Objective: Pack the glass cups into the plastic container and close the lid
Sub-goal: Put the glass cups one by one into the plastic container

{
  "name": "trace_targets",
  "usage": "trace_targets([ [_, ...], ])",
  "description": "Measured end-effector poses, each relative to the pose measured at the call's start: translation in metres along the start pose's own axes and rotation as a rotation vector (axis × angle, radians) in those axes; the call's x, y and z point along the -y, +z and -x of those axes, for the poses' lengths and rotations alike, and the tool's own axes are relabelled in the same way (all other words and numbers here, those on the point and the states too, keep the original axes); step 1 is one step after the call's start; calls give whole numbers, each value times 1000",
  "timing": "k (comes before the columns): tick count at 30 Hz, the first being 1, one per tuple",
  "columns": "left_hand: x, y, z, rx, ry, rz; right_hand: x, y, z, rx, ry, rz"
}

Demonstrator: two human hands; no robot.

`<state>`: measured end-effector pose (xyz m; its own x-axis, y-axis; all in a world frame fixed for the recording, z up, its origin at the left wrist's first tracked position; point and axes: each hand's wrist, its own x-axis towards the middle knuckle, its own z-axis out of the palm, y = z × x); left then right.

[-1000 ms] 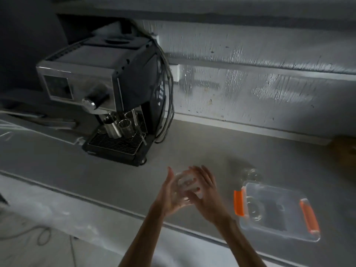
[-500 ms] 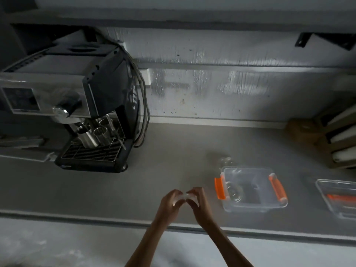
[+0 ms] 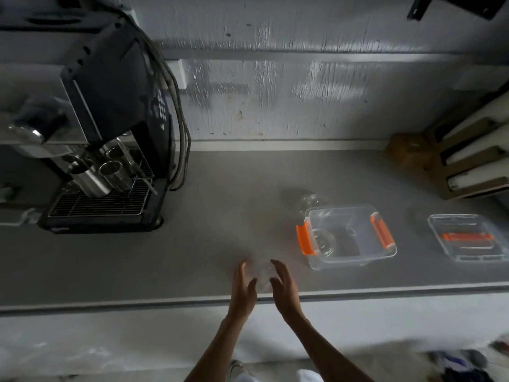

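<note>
Both hands, left and right, cupping a glass cup over the near counter edge, fingers grasping it, open container lying right holding another cup, lid sitting farther right

Grey countertop runs along the scratched back wall. Black and steel coffee machine stands at the far left, against the wall. Clear plastic container with orange handles sits right of centre; one clear glass cup lies inside at its left end. A second clear glass cup stands just behind the container's left rear corner. Clear plastic lid with orange strip lies to the container's right, apart from it. Wooden rack occupies the far right rear. At the front edge, a third clear glass cup sits between the left hand and right hand.
</note>
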<state>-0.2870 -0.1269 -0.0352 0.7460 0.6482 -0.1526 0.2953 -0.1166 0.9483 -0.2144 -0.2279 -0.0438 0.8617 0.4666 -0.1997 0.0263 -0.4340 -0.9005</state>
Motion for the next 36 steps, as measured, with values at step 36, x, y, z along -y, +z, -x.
trace_targets([
  [36,-14,-14,-17,77,-377,169,14,-25,-6,196,229,-122],
])
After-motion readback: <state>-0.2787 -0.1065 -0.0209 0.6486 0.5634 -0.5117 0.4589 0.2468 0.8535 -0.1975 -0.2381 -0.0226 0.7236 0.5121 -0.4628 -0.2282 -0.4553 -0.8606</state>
